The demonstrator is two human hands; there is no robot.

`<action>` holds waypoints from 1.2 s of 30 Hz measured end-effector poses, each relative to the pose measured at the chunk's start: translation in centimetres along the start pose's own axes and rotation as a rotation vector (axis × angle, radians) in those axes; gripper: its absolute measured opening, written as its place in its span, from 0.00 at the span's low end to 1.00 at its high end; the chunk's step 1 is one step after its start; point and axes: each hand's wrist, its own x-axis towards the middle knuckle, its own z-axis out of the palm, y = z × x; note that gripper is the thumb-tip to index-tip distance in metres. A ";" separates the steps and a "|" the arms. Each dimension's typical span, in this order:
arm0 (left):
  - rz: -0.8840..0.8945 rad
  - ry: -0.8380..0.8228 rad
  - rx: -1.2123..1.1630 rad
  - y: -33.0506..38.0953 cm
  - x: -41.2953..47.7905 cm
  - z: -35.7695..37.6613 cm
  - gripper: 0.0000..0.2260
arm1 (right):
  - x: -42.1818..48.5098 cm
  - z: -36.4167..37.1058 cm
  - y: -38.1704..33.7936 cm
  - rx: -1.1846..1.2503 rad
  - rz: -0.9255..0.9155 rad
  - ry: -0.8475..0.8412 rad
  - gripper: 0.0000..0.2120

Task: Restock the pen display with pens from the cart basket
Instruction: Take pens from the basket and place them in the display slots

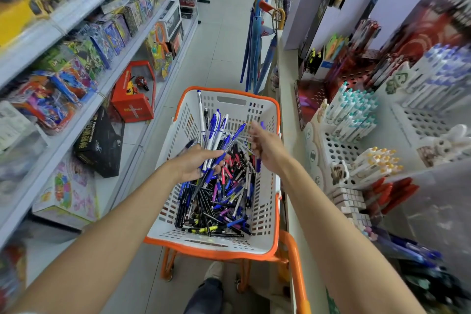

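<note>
The basket is white, pierced with rows of rectangular slots, and has an orange rim; the cart frame under it is orange. The loose pens inside are mostly blue and black, with pink, purple and yellow among them. The bundle in the left hand is white and blue; the pen in the right hand is blue. On the display stand white teal-capped pens, white yellow-topped pens and red pens; the holder is white, dotted with round holes.

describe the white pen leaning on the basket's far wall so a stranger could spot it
Find the white basket with the orange rim on the cart. At its far wall, left of the handle slot, a long white pen stands almost upright. Unlike the heaped pens or the bunch in the left hand, it leans on the wall.
</note>
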 end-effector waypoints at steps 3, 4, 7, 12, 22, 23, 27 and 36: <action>0.030 0.026 0.008 0.3 -0.2 1.2 0.11 | -0.6 2.0 0.9 -0.229 -0.048 -0.035 0.17; 0.037 0.025 0.017 0.4 -0.2 1.2 0.11 | -0.5 2.3 1.0 -0.222 -0.069 0.005 0.13; 0.042 -0.035 0.054 0.4 -0.2 0.5 0.12 | -0.1 2.3 0.9 -0.041 -0.107 0.104 0.12; 0.043 -0.013 -0.088 -0.2 -0.5 -0.4 0.10 | -0.5 1.0 -0.6 0.176 -0.137 0.241 0.15; 0.074 0.056 0.063 0.7 -0.8 0.1 0.46 | -1.4 3.0 -0.4 -0.353 -0.075 -0.060 0.15; 0.061 0.057 0.066 0.9 -0.8 0.2 0.47 | -1.3 3.1 -0.4 -0.340 -0.081 -0.054 0.14; 0.055 0.073 0.035 1.2 -1.4 0.6 0.16 | -1.0 2.7 -0.7 -0.045 -0.119 0.064 0.10; 0.023 -0.044 -0.057 1.7 -1.9 1.0 0.08 | -1.6 2.4 -0.6 -0.218 -0.121 -0.034 0.16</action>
